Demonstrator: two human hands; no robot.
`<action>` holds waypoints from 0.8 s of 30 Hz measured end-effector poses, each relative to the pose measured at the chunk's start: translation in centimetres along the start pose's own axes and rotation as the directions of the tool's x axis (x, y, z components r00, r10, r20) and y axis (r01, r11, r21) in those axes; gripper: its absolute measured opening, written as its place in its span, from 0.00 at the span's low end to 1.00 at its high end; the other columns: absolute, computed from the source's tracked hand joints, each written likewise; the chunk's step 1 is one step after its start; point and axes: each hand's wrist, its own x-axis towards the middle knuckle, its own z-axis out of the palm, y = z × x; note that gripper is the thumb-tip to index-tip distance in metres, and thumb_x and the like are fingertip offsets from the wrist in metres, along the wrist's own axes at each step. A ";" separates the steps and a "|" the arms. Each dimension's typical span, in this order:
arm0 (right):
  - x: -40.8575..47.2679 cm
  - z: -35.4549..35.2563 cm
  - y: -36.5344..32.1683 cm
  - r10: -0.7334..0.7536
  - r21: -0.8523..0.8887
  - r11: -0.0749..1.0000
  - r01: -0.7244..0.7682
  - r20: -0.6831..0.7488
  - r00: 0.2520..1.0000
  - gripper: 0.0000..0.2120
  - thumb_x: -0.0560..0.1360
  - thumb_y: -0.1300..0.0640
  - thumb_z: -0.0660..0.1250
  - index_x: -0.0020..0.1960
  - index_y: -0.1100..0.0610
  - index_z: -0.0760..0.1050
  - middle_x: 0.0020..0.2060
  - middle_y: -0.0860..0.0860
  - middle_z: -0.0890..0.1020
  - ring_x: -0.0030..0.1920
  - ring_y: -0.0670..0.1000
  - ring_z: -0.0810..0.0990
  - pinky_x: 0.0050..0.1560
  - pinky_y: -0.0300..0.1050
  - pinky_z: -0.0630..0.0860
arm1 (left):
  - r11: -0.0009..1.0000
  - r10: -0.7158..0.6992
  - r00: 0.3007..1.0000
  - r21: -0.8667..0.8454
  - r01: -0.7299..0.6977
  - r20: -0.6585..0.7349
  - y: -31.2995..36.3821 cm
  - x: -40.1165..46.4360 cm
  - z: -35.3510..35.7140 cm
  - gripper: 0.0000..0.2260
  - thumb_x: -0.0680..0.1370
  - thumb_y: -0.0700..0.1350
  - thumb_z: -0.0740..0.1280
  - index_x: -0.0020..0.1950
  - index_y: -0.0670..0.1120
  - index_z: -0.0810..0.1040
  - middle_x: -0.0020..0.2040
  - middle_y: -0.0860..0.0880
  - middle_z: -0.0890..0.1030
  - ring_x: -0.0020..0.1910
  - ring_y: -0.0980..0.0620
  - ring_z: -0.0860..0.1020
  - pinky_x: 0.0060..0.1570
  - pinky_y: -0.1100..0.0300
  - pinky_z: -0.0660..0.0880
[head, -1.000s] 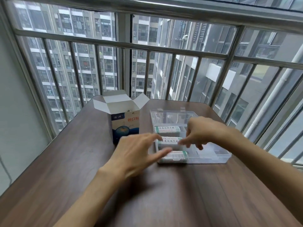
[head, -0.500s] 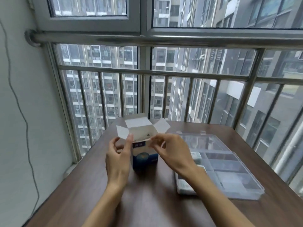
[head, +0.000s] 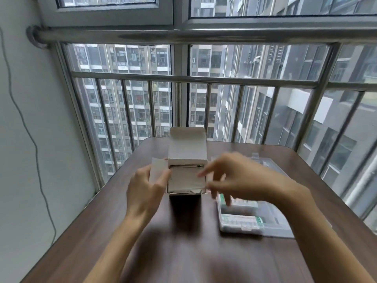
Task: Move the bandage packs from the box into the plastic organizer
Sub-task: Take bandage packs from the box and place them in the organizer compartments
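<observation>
The white bandage box [head: 186, 149] stands open on the brown table [head: 183, 256], its back flap upright. Pale bandage packs [head: 186, 180] fill its opening. My left hand [head: 142, 190] is at the box's left side, thumb and fingers pinching the left flap. From the right, my right hand [head: 240, 176] hovers with fingers spread, its index fingertip at the right edge of the opening; it holds nothing and is blurred. The clear plastic organizer [head: 275, 232] lies to the right of the box, with green-and-white packs [head: 241, 220] in its left compartments, partly hidden behind my right hand.
A steel railing [head: 204, 78] and windows close off the far table edge. A pale wall with a hanging cable [head: 38, 160] runs along the left. Bare tabletop lies in front of the box and organizer.
Both hands left the organizer and came to the box. The view shifted, now looking down into the box's opening. My right hand moved from the flap to the opening's right edge.
</observation>
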 end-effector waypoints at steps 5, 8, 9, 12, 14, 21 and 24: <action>1.6 2.2 -0.6 -0.100 -0.151 0.987 0.051 -0.341 0.935 0.09 0.73 0.61 0.65 0.44 0.51 0.84 0.42 0.48 0.85 0.47 0.51 0.83 0.46 0.45 0.77 | 0.976 0.126 0.989 0.187 -0.109 -0.083 0.0 -0.9 0.3 0.22 0.76 0.56 0.64 0.24 0.51 0.64 0.20 0.54 0.68 0.25 0.54 0.69 0.28 0.59 0.61; 2.5 4.3 0.3 -0.023 -0.364 0.928 -0.078 -0.267 0.963 0.09 0.73 0.60 0.61 0.34 0.54 0.70 0.37 0.52 0.78 0.48 0.59 0.77 0.37 0.45 0.63 | 0.961 0.180 0.982 0.225 -0.162 -0.063 0.0 -1.2 0.6 0.18 0.79 0.56 0.62 0.30 0.54 0.76 0.26 0.53 0.76 0.32 0.45 0.75 0.30 0.58 0.62; 2.7 4.6 0.6 -0.007 -0.403 0.910 -0.097 -0.248 0.969 0.05 0.73 0.58 0.62 0.38 0.54 0.71 0.40 0.53 0.78 0.50 0.58 0.77 0.37 0.45 0.63 | 0.948 0.211 0.976 0.256 -0.189 -0.059 0.1 -1.4 0.7 0.15 0.78 0.57 0.60 0.39 0.54 0.82 0.31 0.50 0.81 0.36 0.43 0.78 0.32 0.58 0.63; 3.1 5.0 1.5 0.015 -0.450 0.888 -0.095 -0.178 0.984 0.18 0.73 0.48 0.65 0.60 0.53 0.74 0.56 0.52 0.79 0.57 0.56 0.76 0.47 0.47 0.72 | 0.934 0.258 0.964 0.270 -0.233 -0.061 0.0 -1.7 1.1 0.18 0.75 0.58 0.59 0.56 0.54 0.83 0.43 0.48 0.85 0.45 0.45 0.81 0.36 0.59 0.65; 3.1 5.1 1.8 0.001 -0.413 0.906 -0.090 -0.211 0.977 0.22 0.72 0.44 0.67 0.64 0.50 0.72 0.58 0.51 0.79 0.59 0.54 0.75 0.53 0.48 0.73 | 0.959 0.229 0.973 0.179 -0.220 -0.033 -0.3 -1.5 1.3 0.17 0.75 0.59 0.59 0.57 0.57 0.81 0.45 0.50 0.85 0.45 0.48 0.82 0.40 0.57 0.75; 3.3 5.7 1.7 -0.117 -0.378 0.925 -0.039 -0.380 0.917 0.14 0.76 0.48 0.61 0.59 0.47 0.77 0.55 0.48 0.81 0.60 0.51 0.74 0.57 0.46 0.66 | 0.989 0.147 0.989 0.020 -0.147 -0.007 -1.1 -0.5 1.2 0.08 0.75 0.61 0.60 0.52 0.70 0.75 0.38 0.55 0.84 0.39 0.52 0.82 0.39 0.47 0.80; 3.1 5.5 1.6 -0.146 -0.371 0.928 -0.005 -0.377 0.915 0.12 0.76 0.55 0.59 0.56 0.49 0.78 0.52 0.50 0.81 0.58 0.51 0.74 0.52 0.44 0.65 | 0.994 0.108 0.994 -0.016 -0.109 -0.018 -0.9 -0.3 1.0 0.07 0.75 0.60 0.61 0.44 0.72 0.78 0.34 0.56 0.83 0.33 0.56 0.80 0.38 0.46 0.80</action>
